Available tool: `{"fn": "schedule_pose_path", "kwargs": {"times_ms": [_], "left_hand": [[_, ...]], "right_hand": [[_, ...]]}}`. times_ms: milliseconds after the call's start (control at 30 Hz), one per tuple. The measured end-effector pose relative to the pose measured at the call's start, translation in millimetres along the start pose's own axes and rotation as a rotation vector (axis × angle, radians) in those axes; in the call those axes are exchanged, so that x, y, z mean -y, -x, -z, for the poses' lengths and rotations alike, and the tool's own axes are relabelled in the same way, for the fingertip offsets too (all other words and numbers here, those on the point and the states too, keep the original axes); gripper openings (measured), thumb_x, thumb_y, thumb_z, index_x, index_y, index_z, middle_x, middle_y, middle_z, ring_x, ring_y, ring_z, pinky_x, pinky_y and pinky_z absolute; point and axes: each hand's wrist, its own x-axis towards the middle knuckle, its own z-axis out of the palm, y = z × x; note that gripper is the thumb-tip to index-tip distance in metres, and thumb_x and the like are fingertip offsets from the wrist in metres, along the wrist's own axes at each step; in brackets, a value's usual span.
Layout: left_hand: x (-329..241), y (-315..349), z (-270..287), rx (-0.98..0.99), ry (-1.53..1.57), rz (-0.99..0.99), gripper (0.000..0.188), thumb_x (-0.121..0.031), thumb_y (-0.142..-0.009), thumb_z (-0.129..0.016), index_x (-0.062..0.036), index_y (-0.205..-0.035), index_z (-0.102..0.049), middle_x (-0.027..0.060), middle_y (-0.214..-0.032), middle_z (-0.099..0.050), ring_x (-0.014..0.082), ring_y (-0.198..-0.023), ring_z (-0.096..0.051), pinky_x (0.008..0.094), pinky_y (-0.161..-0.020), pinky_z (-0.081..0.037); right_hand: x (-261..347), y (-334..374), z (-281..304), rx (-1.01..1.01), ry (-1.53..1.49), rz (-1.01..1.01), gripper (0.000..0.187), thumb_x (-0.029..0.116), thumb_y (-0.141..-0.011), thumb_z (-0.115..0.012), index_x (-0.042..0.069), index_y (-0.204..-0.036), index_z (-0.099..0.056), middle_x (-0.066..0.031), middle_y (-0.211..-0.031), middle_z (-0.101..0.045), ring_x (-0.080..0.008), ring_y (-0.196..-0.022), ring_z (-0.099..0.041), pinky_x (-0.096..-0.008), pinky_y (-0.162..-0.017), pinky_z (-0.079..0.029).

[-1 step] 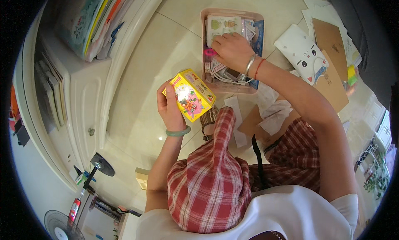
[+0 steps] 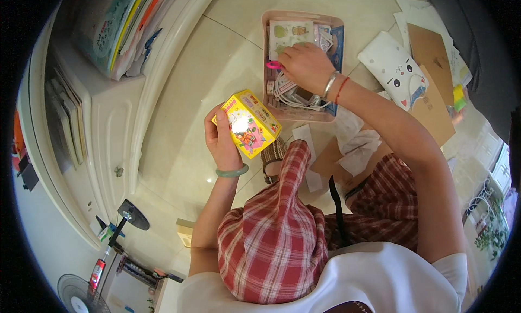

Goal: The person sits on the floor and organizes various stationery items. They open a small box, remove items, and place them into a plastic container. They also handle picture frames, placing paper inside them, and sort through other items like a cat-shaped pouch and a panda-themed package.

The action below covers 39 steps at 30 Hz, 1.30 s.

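My left hand (image 2: 221, 136) is closed around a yellow printed cardboard box (image 2: 253, 124), thumb across its front face, held left of the bin. My right hand (image 2: 305, 66) hovers over a pink plastic bin (image 2: 266, 39), fingers curled down and fingertips partly hidden. Beside those fingertips is a bright pink loop (image 2: 273, 65); whether they grip it is unclear. Inside the bin lie a card with green drawings (image 2: 290, 32), a coiled white cable (image 2: 286, 91) and a blue item (image 2: 337, 47) along the right wall.
Right of the bin are a white pouch with a cartoon face (image 2: 393, 69), brown cardboard (image 2: 434, 117) and crumpled white paper (image 2: 359, 150). A white cabinet (image 2: 116, 123) with upright folders stands at left. A fan (image 2: 81, 299) is at lower left.
My right hand has shifted slightly to the right, and more of the pink loop shows beside its fingertips. My left hand and the yellow box stay in place.
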Motion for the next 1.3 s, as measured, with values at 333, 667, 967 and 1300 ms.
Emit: {"fn": "schedule_pose_path", "kwargs": {"times_ms": [333, 667, 967, 1300], "left_hand": [[3, 4, 5, -0.043, 0.102, 0.041, 0.029, -0.028, -0.097, -0.056, -0.0029, -0.110, -0.056, 0.0044, -0.096, -0.062, 0.0085, -0.082, -0.060, 0.0240, -0.071, -0.051], [6, 23, 20, -0.115, 0.088, 0.042, 0.029, -0.028, -0.096, -0.057, -0.0029, -0.110, -0.056, 0.0047, -0.098, -0.062, 0.0089, -0.085, -0.060, 0.0246, -0.075, -0.050], [9, 25, 4, -0.051, 0.137, 0.045, 0.028, -0.028, -0.096, -0.058, -0.0032, -0.109, -0.056, 0.0050, -0.098, -0.063, 0.0098, -0.087, -0.060, 0.0253, -0.077, -0.050], [11, 32, 2, -0.051, 0.123, 0.050, 0.028, -0.027, -0.095, -0.059, -0.0034, -0.109, -0.056, 0.0055, -0.099, -0.063, 0.0105, -0.088, -0.060, 0.0257, -0.077, -0.050]], "right_hand": [[0, 9, -1, -0.063, -0.026, -0.024, 0.030, 0.028, -0.077, -0.070, 0.010, -0.098, -0.059, -0.0056, -0.095, -0.059, -0.0246, -0.093, -0.058, -0.0383, -0.079, -0.045], [-23, 2, 28, -0.066, -0.699, -0.432, 0.023, 0.025, -0.087, -0.061, 0.007, -0.101, -0.066, -0.0059, -0.097, -0.069, -0.0195, -0.084, -0.067, -0.0327, -0.077, -0.051], [-58, 45, 84, -0.073, -1.777, -0.607, 0.031, 0.019, -0.096, -0.052, -0.002, -0.117, -0.056, -0.0137, -0.112, -0.065, -0.0200, -0.099, -0.064, -0.0300, -0.085, -0.053], [-48, 59, 81, -0.143, -2.044, -0.735, 0.027, 0.016, -0.094, -0.055, -0.004, -0.112, -0.056, -0.0173, -0.111, -0.063, -0.0287, -0.108, -0.062, -0.0372, -0.094, -0.052]]}}
